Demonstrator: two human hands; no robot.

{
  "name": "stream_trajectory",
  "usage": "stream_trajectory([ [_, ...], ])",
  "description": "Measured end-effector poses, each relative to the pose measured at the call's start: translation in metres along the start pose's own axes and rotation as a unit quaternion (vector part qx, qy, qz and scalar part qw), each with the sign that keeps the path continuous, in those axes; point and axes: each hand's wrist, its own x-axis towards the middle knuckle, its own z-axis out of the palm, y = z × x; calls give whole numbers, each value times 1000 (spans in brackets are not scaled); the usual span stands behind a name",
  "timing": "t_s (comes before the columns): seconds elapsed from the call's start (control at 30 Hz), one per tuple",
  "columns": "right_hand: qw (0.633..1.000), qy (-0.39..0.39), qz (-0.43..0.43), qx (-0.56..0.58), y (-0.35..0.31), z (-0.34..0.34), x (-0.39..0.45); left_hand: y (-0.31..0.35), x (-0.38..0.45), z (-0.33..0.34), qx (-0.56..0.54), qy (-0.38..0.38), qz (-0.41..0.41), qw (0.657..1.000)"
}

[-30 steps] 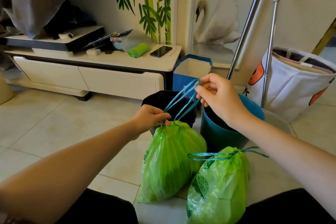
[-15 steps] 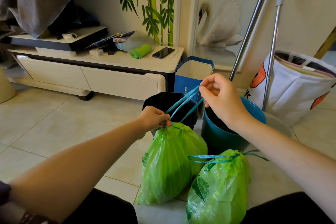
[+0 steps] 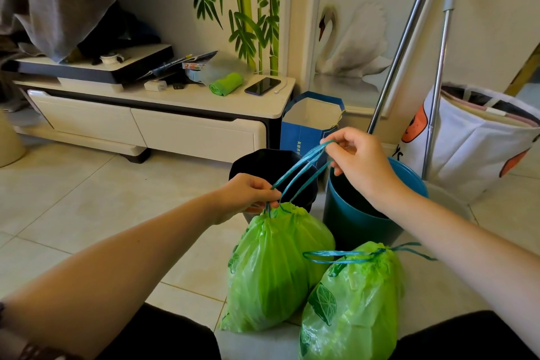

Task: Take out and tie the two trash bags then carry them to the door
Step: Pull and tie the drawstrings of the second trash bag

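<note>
Two green trash bags stand on the tiled floor in front of me. The left bag [image 3: 271, 269] has its neck gathered. My left hand [image 3: 248, 193] pinches that neck where the blue drawstring [image 3: 301, 169] comes out. My right hand [image 3: 359, 161] holds the far end of the drawstring loops, pulled taut up and to the right. The right bag [image 3: 350, 307] is cinched closed, its own blue drawstring [image 3: 336, 256] lying loose across its top; neither hand touches it.
A black bin [image 3: 263, 164] and a blue bin [image 3: 353, 225] stand just behind the bags. A blue paper bag [image 3: 304, 131], a white TV cabinet [image 3: 181, 131], two metal poles [image 3: 409, 47] and a white laundry basket [image 3: 479, 140] line the wall.
My right hand has drawn the drawstring slightly farther up and right. The bags and my left hand stay in place.
</note>
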Motion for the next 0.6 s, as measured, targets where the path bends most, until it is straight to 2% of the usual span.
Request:
stream_trajectory([
  [0.37,998,-8,41,38,-6,1,-1,6,-7,0,-13,-54,7,998],
  [0.6,989,-47,102,91,-5,1,-3,3,-6,1,-12,-37,11,999],
])
